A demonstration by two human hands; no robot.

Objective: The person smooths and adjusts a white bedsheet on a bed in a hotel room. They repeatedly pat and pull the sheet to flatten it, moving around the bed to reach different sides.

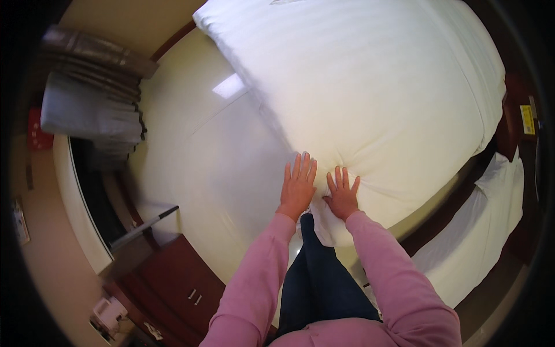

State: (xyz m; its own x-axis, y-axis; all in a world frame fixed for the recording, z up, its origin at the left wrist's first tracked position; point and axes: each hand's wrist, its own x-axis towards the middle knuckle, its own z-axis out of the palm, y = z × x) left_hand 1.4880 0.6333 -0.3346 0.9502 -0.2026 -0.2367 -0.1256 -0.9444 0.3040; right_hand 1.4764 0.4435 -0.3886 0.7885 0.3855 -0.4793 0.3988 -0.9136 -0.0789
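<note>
A large bed covered with a white sheet (368,86) fills the upper right of the head view. My right hand (343,197) lies palm down with spread fingers on the near corner of the sheet, where creases fan out from the fingertips. Just left of it, my left hand (298,184) is flat with its fingers apart, at the sheet's left edge; whether it touches the cloth I cannot tell. Neither hand grips anything. A loose end of the sheet hangs below the hands, beside my legs.
White bedding (477,234) lies along a dark surface at the right. A dark red cabinet (173,282) with metal handles stands at lower left. Curtains (95,104) hang at upper left. Glossy pale floor (204,152) stretches left of the bed.
</note>
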